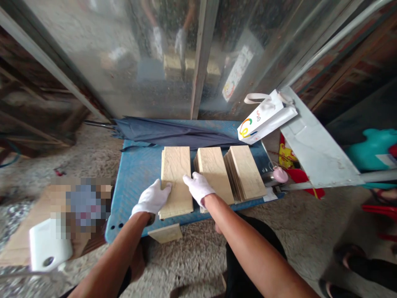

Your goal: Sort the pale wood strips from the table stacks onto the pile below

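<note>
Pale wooden boards sit in three stacks on a blue worktop. The left stack lies flat near the worktop's front edge. The left hand, in a white glove, rests flat and unclenched on that stack's near left corner, fingers spread over the top board. The gloved right hand lies on the stack's right edge, fingers pointing left across the gap to the middle stack, gripping nothing that can be seen. The right stack leans slightly, just beside the middle one. A folded dark umbrella lies along the back of the worktop, and a white paper bag rests at the right rear corner. One loose board lies below the front edge.
</note>
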Demonstrator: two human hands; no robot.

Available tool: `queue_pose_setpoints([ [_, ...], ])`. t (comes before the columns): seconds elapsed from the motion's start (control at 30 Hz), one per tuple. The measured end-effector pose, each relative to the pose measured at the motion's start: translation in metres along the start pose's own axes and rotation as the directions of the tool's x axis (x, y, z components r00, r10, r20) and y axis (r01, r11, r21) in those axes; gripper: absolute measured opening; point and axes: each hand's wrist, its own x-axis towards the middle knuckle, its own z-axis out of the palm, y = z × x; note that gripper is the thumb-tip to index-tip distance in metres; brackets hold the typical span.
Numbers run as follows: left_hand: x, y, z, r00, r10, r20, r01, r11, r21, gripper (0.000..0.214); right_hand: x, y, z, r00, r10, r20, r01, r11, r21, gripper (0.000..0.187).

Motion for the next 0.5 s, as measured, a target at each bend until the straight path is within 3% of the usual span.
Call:
queue_pose_setpoints([
  [0.1,0.003,0.006,0.006,0.995,-0.076,0.070,0.079,0.996,-0.040,0.047,0.007,0.006,0.011,1.000,-0.010,0.027,0.007,0.993,0.114,0.028],
  [0.33,-0.006,0.015,0.005,0.991,-0.124,0.054,0.131,0.982,-0.138,0.054,0.005,0.007,0.015,0.999,0.022,0.030,-0.029,0.971,0.236,0.029],
  [0.5,-0.013,0.009,0.007,0.996,-0.091,0.020,0.093,0.955,-0.282,0.040,-0.003,-0.001,0.010,0.996,0.041,-0.076,-0.037,0.998,0.049,0.016],
])
